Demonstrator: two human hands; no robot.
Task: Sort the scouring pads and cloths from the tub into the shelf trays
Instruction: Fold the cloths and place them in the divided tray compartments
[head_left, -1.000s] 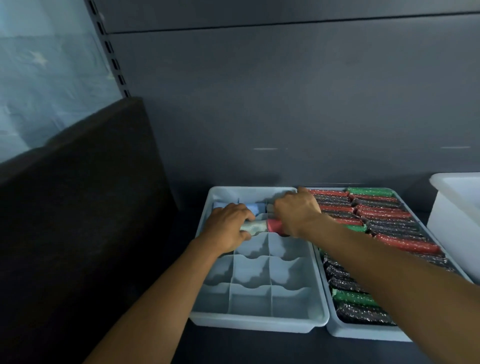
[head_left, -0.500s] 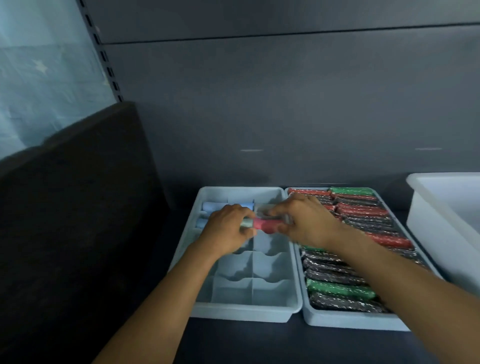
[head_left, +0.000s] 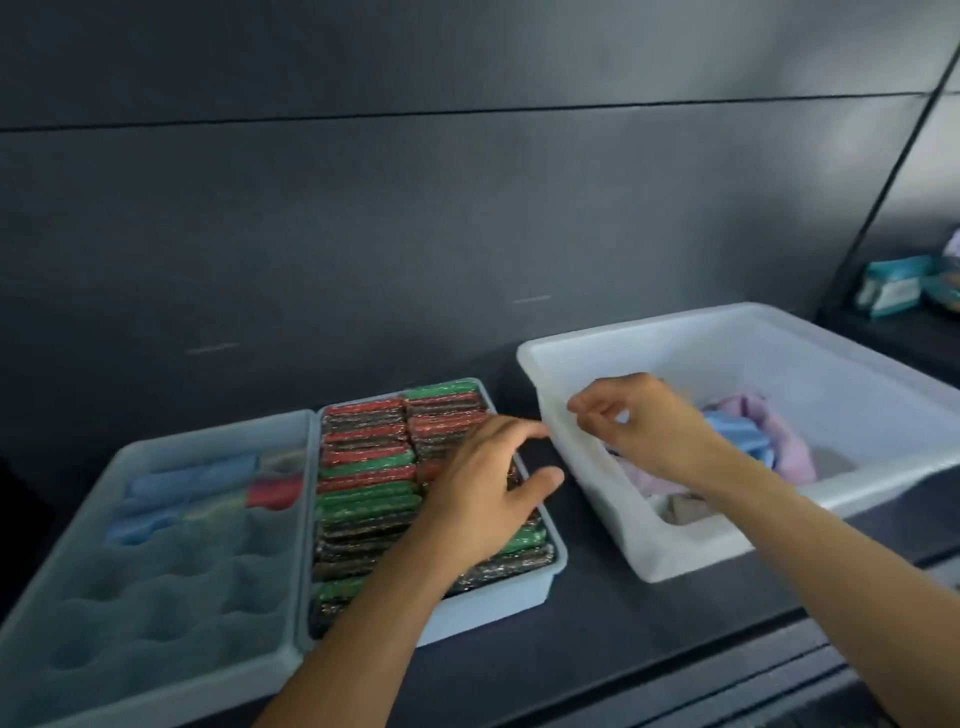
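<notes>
- both hands have left the divided tray (head_left: 218, 427), where half a second ago they were working together on a red rolled cloth (head_left: 275, 491); the view has swung right and now takes in the whole white tub (head_left: 701, 545).
- the red roll now lies free in a back row of the divided tray, just beside a pale roll and to the right of the blue rolls (head_left: 192, 475); the rows nearer the front hold nothing that i can make out.
- my reading is that this cloth is placed and the next pick-up from the tub is starting.
- the tray of scouring pads (head_left: 369, 467) sits between the divided tray and the tub, packed with red, green and dark pads; the picture shows no room for more there.
- the tub still holds loose cloths: a blue one (head_left: 743, 439) and a lilac one (head_left: 784, 431) in a heap, with paler cloth under the right wrist, so sorting is not finished.
- the left hand (head_left: 488, 488) is released, fingers spread and gently curved, thumb out; it holds nothing and hovers over the right end of the pad tray, fingertips pointing at the tub. whether its palm brushes the pads i cannot tell.
- the right hand (head_left: 644, 426) is over the left part of the tub, above its rim, fingers loosely curled with thumb and forefinger close together; blur softens it, but it seems to grasp nothing yet, and the cloths lie just behind and below it.
</notes>
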